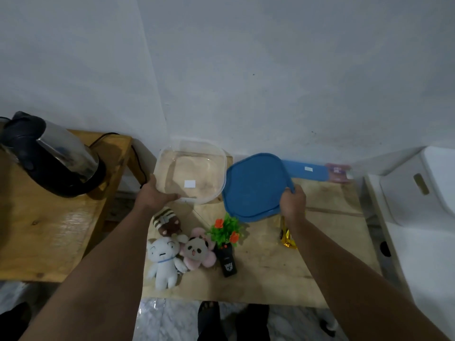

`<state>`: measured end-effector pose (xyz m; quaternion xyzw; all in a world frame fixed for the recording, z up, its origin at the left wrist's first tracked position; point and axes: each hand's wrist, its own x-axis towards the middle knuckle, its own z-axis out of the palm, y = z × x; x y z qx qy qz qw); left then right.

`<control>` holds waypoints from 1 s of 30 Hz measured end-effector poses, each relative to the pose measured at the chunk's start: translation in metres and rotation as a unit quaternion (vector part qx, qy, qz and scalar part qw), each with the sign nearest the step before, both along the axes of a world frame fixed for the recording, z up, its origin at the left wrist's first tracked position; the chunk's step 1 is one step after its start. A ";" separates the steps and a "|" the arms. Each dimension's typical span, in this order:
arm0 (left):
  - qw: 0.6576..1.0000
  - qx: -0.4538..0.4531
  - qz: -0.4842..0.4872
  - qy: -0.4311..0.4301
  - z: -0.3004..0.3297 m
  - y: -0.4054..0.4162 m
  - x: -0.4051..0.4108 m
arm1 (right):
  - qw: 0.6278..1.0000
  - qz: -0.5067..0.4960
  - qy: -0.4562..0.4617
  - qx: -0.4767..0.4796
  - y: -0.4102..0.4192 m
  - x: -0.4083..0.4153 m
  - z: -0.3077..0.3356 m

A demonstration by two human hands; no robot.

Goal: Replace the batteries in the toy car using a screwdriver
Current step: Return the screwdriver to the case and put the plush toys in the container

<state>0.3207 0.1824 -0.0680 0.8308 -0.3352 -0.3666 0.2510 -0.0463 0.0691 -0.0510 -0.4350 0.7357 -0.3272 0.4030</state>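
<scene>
The battery change is judged barely begun: no screwdriver or batteries can be made out. The clear container (192,172) is gripped at its near-left corner by the left hand (154,195), fingers curled over the rim. The blue lid (256,187) is pinched at its right edge by the right hand (293,201), fingers clamped on it and the lid tilted off the container. A gold object (288,236), possibly the toy car, lies just below the right wrist, partly hidden. Bare table (332,217) is left beyond the right fingers; plush toys (172,247) crowd under the left.
</scene>
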 end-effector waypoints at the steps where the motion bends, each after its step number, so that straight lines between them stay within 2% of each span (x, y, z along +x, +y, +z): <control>1: 1.000 0.001 0.002 -0.001 0.000 0.000 -0.001 | 1.000 0.003 -0.002 0.013 0.001 0.003 -0.002; 5: 1.000 0.003 0.012 -0.008 0.000 0.001 -0.005 | 0.995 0.021 0.047 0.084 0.005 0.008 -0.005; 12: 0.999 -0.015 0.029 -0.016 0.003 0.008 -0.004 | 0.967 0.123 0.154 0.162 0.010 0.007 0.009; 17: 0.995 -0.024 0.047 -0.080 0.009 0.008 -0.017 | 0.948 0.167 0.163 0.215 0.014 0.007 0.013; 21: 0.994 -0.011 0.065 -0.083 0.015 0.010 -0.017 | 0.924 0.226 0.210 0.227 0.016 0.010 0.020; 24: 0.994 -0.017 0.063 -0.086 0.020 0.015 -0.015 | 0.879 0.283 0.330 0.197 0.019 0.016 0.030; 26: 0.995 -0.027 0.059 -0.072 0.027 0.018 -0.016 | 0.847 0.323 0.399 0.136 0.021 0.024 0.037; 30: 0.996 -0.031 0.061 -0.057 0.037 0.032 -0.015 | 0.839 0.394 0.377 -0.006 0.029 0.048 0.053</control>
